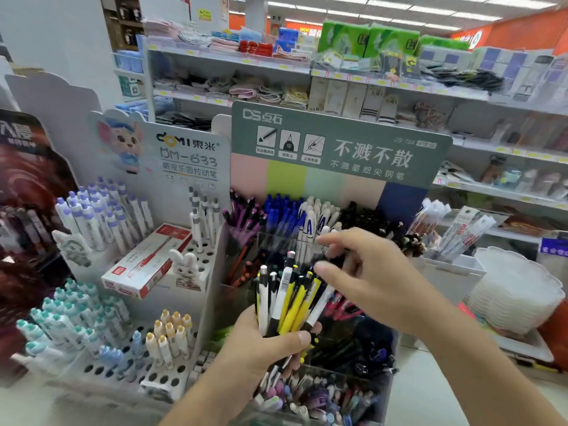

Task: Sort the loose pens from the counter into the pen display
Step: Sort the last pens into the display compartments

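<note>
My left hand point(261, 342) has its fingers point(299, 337) curled tight round a bundle of pens point(289, 299), tips down and clickers up — I count three yellow barrels and about four white ones, with some black among them that I cannot number. My right hand point(365, 272) hangs just above and to the right of the bundle, fingers loosely spread and gripping nothing, blurred at the tips.

The bundle sits directly in front of the pen display point(335, 142), the green-headed stand with five colour bands under its sign. Behind the bundle, the display's upper row holds four groups of upright pens: purple, blue, white and black. Below my left hand, the display's clear front bin point(310, 395) is heaped with mixed pens, too many to count.

Left of the display stands a white peg-hole rack point(187, 161) with lilac-capped pens at the top, teal-capped ones lower down and about eight yellow-capped ones nearest the display. One red-and-white pen box point(147, 262) lies across that rack.
</note>
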